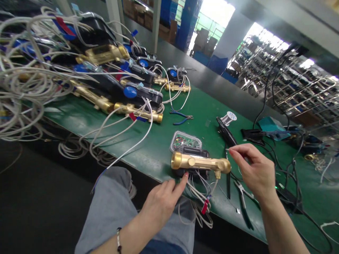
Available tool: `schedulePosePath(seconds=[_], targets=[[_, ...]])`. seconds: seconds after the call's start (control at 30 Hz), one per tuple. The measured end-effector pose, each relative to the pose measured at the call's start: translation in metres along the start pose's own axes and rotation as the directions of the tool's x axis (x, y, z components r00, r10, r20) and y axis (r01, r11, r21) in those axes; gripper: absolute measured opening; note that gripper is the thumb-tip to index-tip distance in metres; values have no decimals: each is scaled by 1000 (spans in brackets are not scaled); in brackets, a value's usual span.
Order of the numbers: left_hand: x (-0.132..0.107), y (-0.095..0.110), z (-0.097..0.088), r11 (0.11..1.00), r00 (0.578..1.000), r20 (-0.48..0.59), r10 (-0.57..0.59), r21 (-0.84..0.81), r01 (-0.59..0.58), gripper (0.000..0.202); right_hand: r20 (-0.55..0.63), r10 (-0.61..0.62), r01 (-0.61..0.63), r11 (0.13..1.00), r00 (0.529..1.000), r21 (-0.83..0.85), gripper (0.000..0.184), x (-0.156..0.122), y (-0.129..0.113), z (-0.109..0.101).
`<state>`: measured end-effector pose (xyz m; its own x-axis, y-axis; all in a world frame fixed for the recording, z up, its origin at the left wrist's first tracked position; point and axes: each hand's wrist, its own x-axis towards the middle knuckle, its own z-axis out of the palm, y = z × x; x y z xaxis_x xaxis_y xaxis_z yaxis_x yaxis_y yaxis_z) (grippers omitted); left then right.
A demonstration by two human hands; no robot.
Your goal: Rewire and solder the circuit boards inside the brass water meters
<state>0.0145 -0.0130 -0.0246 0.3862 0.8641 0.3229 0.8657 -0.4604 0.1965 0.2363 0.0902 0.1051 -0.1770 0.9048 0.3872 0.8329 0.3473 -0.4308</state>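
Observation:
A brass pipe fitting (198,162) with a threaded left end lies across a black housing (204,153) at the bench's front edge. The housing's clear-rimmed compartment (185,140) shows a green circuit board. My left hand (164,197) reaches in from below, index finger stretched to the housing's near side by the grey cables (196,192), other fingers loosely bent. Beyond the fitting's right end, my right hand (254,169) has thumb and index finger pinched together. What they pinch, if anything, is too small to make out. A slim dark tool (228,183) stands close to those fingertips.
Blue-handled cutters (181,118) lie behind the housing, and pliers (243,203) to its right. A solder spool (228,118) stands near a black-handled tool (226,131). Piled brass-and-black meters (143,95) with tangled cables (31,102) fill the left. Black cords (293,176) run along the right.

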Motion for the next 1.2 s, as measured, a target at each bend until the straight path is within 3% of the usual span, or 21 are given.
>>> schedulePosePath(seconds=[0.07, 0.17, 0.3, 0.47, 0.83, 1.03, 1.13, 1.2], targets=[[0, 1, 0, 1000, 1000, 26, -5, -23, 6, 65, 60, -224, 228, 972, 973, -64, 8, -20, -29, -6], [1, 3, -2, 999, 998, 54, -31, -25, 32, 67, 218, -447, 481, 865, 868, -142, 8, -44, -52, 10], [2, 4, -6, 998, 996, 75, -44, -33, 47, 66, 328, -531, 622, 709, 781, -333, 12, -56, -53, 39], [1, 5, -7, 995, 995, 91, -45, -86, 53, 60, 395, -568, 692, 616, 722, -377, 20, -53, -49, 46], [-1, 4, -8, 987, 991, 125, -53, -145, 71, 58, 429, -594, 732, 537, 681, -418, 25, -49, -56, 49], [1, 5, -9, 987, 991, 125, -56, -141, 73, 58, 439, -590, 735, 545, 678, -403, 29, -50, -57, 50], [1, 5, -10, 989, 991, 119, -66, -127, 81, 59, 347, -599, 692, 635, 722, -343, 20, -51, -61, 35], [1, 4, -11, 990, 991, 120, -60, -121, 74, 61, 194, -553, 585, 742, 810, -326, 17, -45, -62, 18]])
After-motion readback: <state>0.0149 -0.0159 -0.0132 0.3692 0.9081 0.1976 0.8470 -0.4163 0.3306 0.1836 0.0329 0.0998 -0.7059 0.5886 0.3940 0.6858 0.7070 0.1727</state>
